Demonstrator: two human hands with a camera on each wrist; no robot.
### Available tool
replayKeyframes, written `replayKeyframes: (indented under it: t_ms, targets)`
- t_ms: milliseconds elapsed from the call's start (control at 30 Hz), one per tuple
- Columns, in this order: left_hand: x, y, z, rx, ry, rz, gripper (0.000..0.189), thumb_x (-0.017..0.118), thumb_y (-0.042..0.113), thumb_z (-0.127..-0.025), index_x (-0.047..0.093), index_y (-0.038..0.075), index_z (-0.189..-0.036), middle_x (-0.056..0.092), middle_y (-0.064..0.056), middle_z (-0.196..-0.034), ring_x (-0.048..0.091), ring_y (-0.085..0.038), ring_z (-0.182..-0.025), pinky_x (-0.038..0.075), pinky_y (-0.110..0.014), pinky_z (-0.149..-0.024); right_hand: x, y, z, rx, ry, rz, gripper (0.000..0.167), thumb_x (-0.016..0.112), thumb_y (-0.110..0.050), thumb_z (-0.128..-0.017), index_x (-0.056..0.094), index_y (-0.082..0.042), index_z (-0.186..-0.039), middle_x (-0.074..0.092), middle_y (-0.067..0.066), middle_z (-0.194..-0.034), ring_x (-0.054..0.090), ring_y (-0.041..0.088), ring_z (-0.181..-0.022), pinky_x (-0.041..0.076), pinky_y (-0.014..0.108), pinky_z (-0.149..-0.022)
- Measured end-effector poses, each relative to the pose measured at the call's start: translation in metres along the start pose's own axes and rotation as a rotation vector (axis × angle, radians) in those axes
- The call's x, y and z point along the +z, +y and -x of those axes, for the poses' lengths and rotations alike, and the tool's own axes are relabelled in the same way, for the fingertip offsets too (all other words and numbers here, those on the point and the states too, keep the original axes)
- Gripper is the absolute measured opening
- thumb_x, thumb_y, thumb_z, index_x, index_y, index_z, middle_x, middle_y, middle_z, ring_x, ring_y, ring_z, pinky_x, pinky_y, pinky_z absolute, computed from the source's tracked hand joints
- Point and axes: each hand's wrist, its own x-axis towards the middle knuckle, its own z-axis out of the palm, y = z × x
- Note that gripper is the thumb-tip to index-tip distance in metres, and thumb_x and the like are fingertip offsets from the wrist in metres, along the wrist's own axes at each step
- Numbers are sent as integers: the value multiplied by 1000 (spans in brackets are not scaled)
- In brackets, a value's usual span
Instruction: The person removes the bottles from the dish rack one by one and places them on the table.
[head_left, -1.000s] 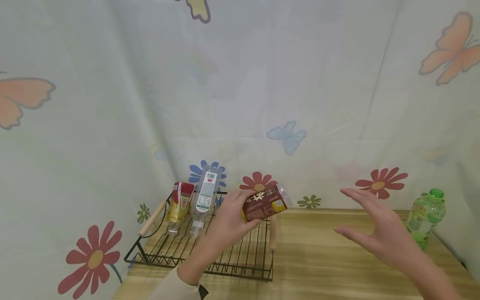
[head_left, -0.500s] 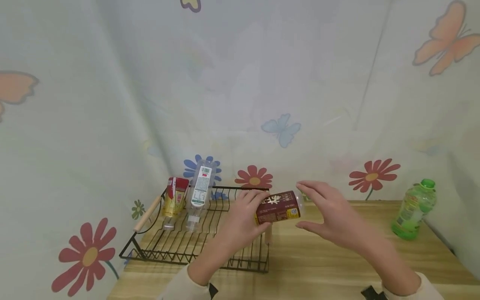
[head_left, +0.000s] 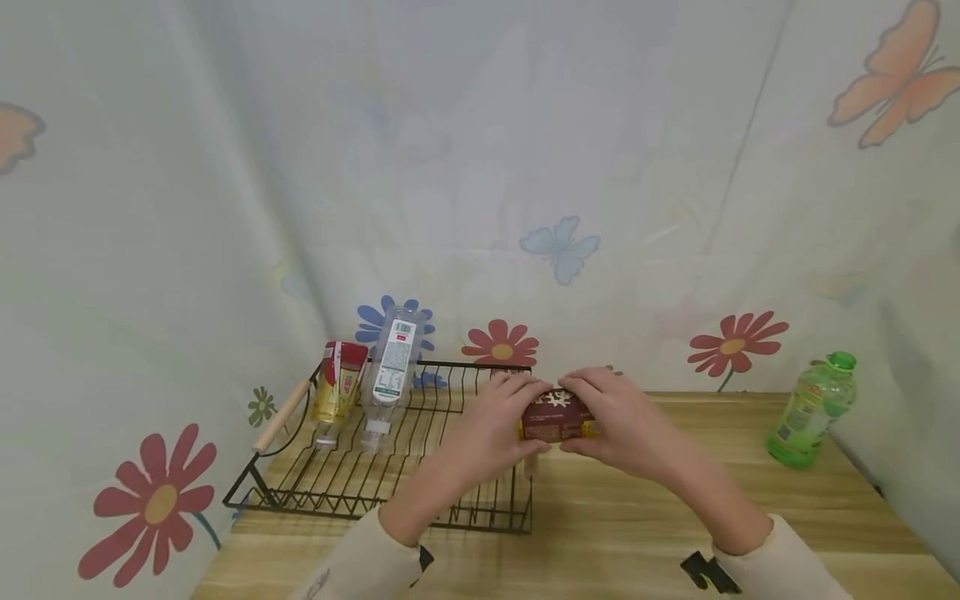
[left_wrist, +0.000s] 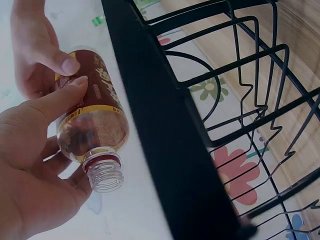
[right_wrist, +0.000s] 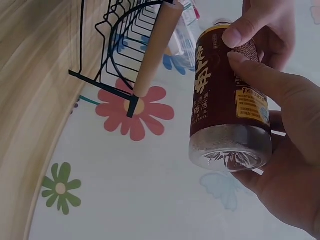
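A small plastic bottle with a dark maroon label (head_left: pixel 557 419) is held sideways above the tabletop, just past the rack's right end. My left hand (head_left: pixel 491 425) grips its neck half, and my right hand (head_left: pixel 626 423) grips the base half. Both thumbs press on the label in the left wrist view, where the maroon bottle (left_wrist: pixel 97 127) shows a bare threaded mouth without a cap. The right wrist view has the clear base of the maroon bottle (right_wrist: pixel 230 147) facing the camera. Fingers behind the bottle are partly hidden.
A black wire rack (head_left: pixel 531 510) with wooden handles stands at left. In it, neck down, lean a red-and-yellow labelled bottle (head_left: pixel 341 385) and a clear bottle with a white label (head_left: pixel 394 358). A green-capped bottle (head_left: pixel 812 410) stands upright at right on the wooden table (head_left: pixel 637 533).
My right hand has come in from the right and taken hold of the bottle's base end. The left hand keeps its grip, and the bottle has turned more level and sits between both hands.
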Motion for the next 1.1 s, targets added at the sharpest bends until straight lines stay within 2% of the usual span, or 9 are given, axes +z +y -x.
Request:
replayKeyframes:
  t_ms: [200,433,700,900,1100]
  targets:
    - [4,-1,-9,6,-34,13,73,92,39,-85,59,15,-146,61,2,-139,55,-18,-125,53,-37,-104,9,7,0,39,-9,-33,73,98,-30,-77,65,-1,-135,66,11,-130,65,31,-114,59,50,-93]
    - [13,-7,-18,-9,-69,28,70,92,37,-85,60,15,-144,61,2,-137,56,-18,-121,55,-36,-99,15,13,0,36,-13,-54,68,97,-27,-79,65,-1,-133,67,11,-126,65,30,-110,59,50,-90]
    - [21,-11,-23,-1,-92,29,70,90,39,-87,59,14,-144,60,2,-137,56,-17,-121,54,-35,-100,21,19,-2,53,-34,-39,70,98,-27,-78,65,0,-133,66,12,-125,65,30,-110,59,50,-90]
    - [22,-14,-22,-25,-110,20,72,91,38,-86,58,13,-145,58,1,-138,54,-18,-122,54,-35,-101,24,17,-4,44,-31,-38,70,98,-28,-77,65,0,-132,66,12,-125,64,31,-110,59,50,-90]
    - [21,-10,-20,-23,-125,16,70,90,38,-87,58,14,-145,58,0,-137,55,-19,-121,54,-37,-102,29,15,-2,53,-22,8,70,99,-32,-76,65,-2,-130,67,10,-121,64,27,-105,59,47,-87]
